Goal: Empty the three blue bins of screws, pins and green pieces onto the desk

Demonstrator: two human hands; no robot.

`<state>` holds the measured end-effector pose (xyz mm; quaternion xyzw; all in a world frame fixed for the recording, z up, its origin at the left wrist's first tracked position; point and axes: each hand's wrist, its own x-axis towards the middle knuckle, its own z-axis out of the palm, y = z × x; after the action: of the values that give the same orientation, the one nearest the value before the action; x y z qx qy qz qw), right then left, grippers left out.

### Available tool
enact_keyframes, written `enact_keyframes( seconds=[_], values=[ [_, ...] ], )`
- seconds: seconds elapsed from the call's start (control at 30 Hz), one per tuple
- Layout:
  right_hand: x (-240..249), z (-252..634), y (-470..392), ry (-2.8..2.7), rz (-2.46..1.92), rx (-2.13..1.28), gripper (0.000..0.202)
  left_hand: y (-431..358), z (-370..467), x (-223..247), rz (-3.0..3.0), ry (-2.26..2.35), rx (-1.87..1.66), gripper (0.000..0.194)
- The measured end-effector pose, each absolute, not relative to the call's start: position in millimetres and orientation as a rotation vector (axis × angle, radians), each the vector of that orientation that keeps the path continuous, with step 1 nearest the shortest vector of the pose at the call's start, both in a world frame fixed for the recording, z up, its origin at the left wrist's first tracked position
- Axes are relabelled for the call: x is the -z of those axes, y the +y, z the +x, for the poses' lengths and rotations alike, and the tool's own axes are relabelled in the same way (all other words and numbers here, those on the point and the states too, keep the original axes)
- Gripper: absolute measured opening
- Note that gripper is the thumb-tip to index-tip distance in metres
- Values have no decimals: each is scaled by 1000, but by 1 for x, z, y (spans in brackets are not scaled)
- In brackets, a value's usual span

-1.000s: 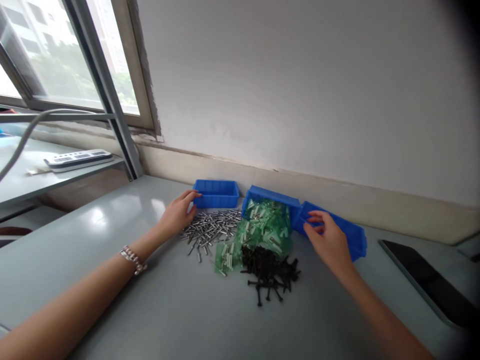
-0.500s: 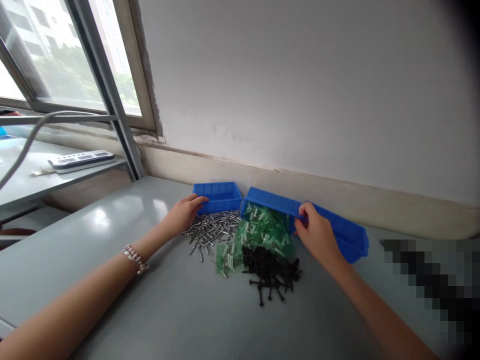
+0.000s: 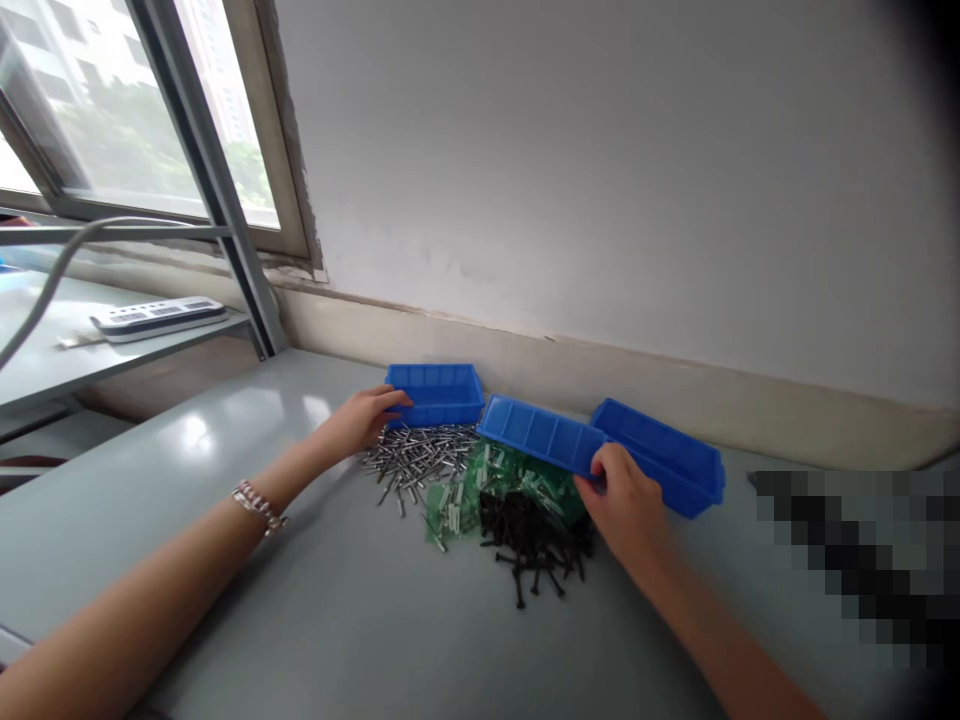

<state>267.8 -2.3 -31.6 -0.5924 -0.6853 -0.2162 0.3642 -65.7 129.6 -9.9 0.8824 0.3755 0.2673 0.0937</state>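
At the back of the table, my left hand (image 3: 369,415) has its fingers over the front left rim of an upright blue plastic bin (image 3: 439,412), the thumb lower down outside. My right hand (image 3: 624,500) grips the right end of a second blue bin (image 3: 536,432), which is tipped so that its ribbed side shows. Under and in front of this bin lie green plastic packets (image 3: 454,510) with small pale pieces inside. A heap of black screws (image 3: 529,545) sits in front of them. Silvery metal pins (image 3: 420,460) are spread before the left bin.
A third blue bin (image 3: 675,465) stands behind my right hand, near the wall (image 3: 585,200). To the left, a grey metal post (image 3: 195,140) and a shelf with a white power strip (image 3: 161,318) adjoin the table. A blurred dark shape (image 3: 840,560) lies at the right.
The middle bin has tilted further and come lower and nearer over the packets, with my right hand moving down along with it. My left hand has stayed by the left bin.
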Motion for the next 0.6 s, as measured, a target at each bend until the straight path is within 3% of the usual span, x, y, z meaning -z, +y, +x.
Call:
enact_keyframes(
  seconds=[0.4, 0.6],
  values=[
    [34, 273, -5, -1704, -1498, 755, 25, 123, -66, -2, 2688, 1022, -677, 26],
    [34, 277, -4, -1680, -1444, 788, 27, 124, -63, 7, 2638, 1200, -900, 23]
  ],
)
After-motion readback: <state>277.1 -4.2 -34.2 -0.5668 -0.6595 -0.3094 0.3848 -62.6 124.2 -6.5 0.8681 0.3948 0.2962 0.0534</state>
